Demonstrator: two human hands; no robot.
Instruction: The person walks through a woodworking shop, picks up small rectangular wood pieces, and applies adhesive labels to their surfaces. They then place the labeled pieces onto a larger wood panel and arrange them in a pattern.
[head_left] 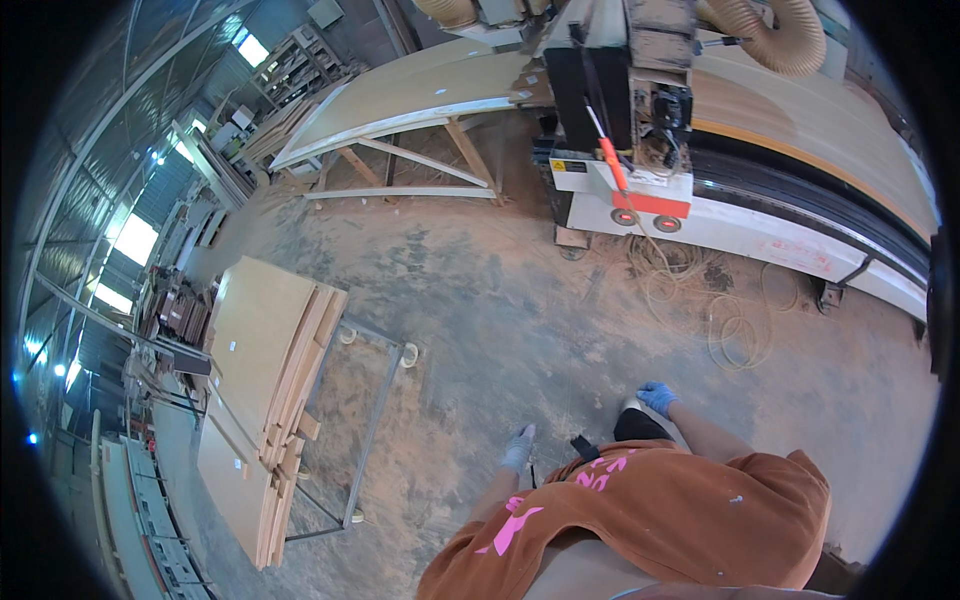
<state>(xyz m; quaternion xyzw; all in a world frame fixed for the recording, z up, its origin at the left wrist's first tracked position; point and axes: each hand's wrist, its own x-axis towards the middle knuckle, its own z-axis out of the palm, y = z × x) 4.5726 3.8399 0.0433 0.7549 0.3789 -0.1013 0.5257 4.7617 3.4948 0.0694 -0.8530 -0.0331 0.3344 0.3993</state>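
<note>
My left hand (518,449), in a greyish glove, hangs low in front of my body with its fingers loosely stretched and nothing seen in it. My right hand (657,398), in a blue glove, hangs to the right beside my dark-clad leg (641,425). Its fingers look loosely apart, and no object shows in them. Neither hand touches anything I can make out. To the left, a wheeled metal cart (374,440) carries stacked wood panels (265,345), with small white labels on top. The left hand is the closer one to this cart.
Ahead on the right stands a large panel-cutting machine (740,212) with a red-and-white control box (645,190) and a ribbed hose (785,45). A coiled pale cable (735,340) lies on the dusty floor (480,330). A wood-legged table (400,100) stands farther off; boards line the left wall.
</note>
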